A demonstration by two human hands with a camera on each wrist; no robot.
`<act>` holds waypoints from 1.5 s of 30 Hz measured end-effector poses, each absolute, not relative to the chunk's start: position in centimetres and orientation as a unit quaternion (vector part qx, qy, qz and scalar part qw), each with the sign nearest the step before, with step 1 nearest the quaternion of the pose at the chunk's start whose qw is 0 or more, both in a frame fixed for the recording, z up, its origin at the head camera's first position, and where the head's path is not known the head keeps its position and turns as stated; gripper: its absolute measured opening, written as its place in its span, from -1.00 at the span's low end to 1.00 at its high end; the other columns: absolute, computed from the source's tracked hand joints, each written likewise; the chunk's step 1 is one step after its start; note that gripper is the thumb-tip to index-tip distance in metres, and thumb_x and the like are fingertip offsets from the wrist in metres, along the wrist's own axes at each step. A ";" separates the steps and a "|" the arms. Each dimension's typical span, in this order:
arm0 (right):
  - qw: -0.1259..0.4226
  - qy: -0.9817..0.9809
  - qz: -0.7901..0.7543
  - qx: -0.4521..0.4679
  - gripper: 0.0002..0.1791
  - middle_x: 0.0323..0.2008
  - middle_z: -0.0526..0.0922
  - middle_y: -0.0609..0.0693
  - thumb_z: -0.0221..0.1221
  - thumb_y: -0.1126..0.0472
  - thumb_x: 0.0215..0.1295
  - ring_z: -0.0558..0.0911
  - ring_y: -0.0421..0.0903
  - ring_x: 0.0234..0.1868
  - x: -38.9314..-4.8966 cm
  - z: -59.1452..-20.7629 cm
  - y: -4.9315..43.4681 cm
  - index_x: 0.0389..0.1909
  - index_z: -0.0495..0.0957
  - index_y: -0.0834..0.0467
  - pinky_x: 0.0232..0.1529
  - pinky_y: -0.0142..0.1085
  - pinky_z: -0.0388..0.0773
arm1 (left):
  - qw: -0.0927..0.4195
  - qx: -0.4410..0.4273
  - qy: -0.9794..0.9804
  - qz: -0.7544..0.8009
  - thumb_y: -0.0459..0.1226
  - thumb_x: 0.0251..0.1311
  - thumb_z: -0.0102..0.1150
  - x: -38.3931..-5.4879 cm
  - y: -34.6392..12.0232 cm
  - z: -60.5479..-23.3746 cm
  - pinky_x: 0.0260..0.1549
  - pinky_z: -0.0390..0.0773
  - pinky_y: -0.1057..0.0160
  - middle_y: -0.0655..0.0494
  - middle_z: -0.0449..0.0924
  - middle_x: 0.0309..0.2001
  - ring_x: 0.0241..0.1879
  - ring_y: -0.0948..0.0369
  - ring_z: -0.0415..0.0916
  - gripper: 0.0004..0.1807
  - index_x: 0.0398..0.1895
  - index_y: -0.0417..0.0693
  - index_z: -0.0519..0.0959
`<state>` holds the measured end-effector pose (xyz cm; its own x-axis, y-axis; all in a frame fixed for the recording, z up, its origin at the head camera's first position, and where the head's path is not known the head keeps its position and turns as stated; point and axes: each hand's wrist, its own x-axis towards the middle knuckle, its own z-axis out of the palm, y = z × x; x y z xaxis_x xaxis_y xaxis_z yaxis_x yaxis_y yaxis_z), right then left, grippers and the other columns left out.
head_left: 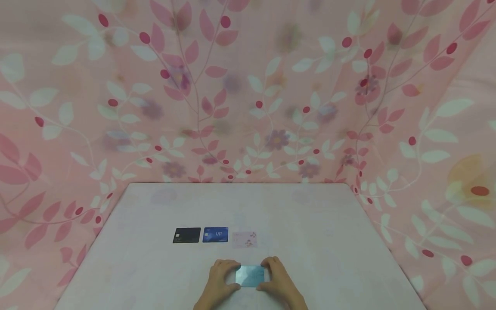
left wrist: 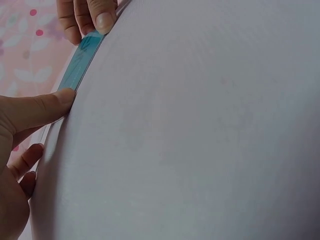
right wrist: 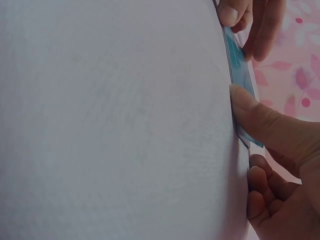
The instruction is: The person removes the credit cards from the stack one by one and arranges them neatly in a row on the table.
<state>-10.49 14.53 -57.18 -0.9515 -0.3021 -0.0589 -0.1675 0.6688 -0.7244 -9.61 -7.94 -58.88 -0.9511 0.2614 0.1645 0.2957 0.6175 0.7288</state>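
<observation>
A shiny teal card [head_left: 249, 276] lies level between both hands near the front of the white table, and whether it touches the tabletop cannot be told. My left hand [head_left: 219, 280] pinches its left end between thumb and fingers. At the right end, my right hand [head_left: 280, 282] grips it the same way. In the left wrist view the thumb [left wrist: 50, 106] presses on the near edge of the card [left wrist: 80, 62]. The right wrist view shows the other thumb [right wrist: 262, 112] against the card's edge [right wrist: 239, 62].
Beyond the hands, a black card [head_left: 187, 235], a blue card marked VIP [head_left: 215, 235] and a pale pink card [head_left: 245, 240] lie in a row on the white table [head_left: 310, 224]. Pink leaf-patterned cloth [head_left: 248, 86] hangs behind and at both sides.
</observation>
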 end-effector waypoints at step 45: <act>0.142 0.886 -0.423 -0.125 -0.32 -0.34 0.38 -0.07 0.48 0.27 -0.26 0.35 -0.18 -0.31 -10.4 -56.0 14.3 0.00 0.45 0.26 -0.28 -0.36 0.38 | -0.007 -0.168 -0.887 -0.431 -0.20 -0.17 0.43 -9.9 -8.3 -59.5 -0.04 0.26 0.06 0.22 0.59 -0.03 -0.08 0.24 0.33 -0.47 0.00 0.06 0.57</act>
<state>-10.39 14.29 -56.01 -0.9289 -0.3404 -0.1457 -0.1010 0.6115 -0.7847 -9.91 -8.28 -59.52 -0.9435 0.3040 0.1318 0.2915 0.5729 0.7661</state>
